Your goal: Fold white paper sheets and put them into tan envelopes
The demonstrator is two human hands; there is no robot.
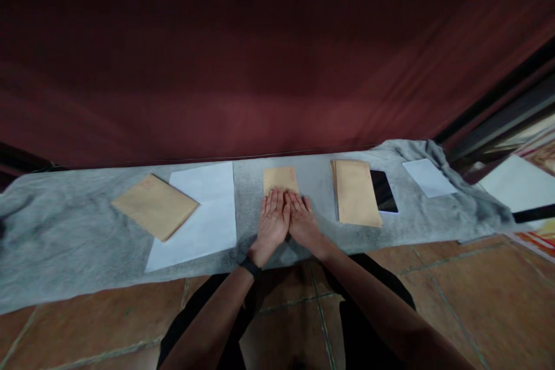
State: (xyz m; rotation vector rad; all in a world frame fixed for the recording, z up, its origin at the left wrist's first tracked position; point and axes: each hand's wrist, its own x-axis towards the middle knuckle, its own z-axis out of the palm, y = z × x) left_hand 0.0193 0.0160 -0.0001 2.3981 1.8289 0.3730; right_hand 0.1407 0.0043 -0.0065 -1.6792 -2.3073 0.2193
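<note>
A brown paper envelope (280, 178) lies on the grey cloth in front of me, its near part covered by my hands. My left hand (273, 221) rests palm down on it with the fingers stretched out. Beside it, my right hand (302, 222) lies flat in the same way, and the two hands touch along their inner edges. To the right sits a stack of brown envelopes (358, 193). On the left, more brown envelopes (155, 206) lie at a slant, partly over a large white sheet (208, 208).
The grey cloth (69, 225) covers a long, narrow surface. A dark-screened phone or tablet (384, 191) lies partly under the right stack. Farther right is a small white sheet (429, 177). A dark red curtain-like backdrop (269, 69) rises behind. Tiled floor (489, 295) shows below.
</note>
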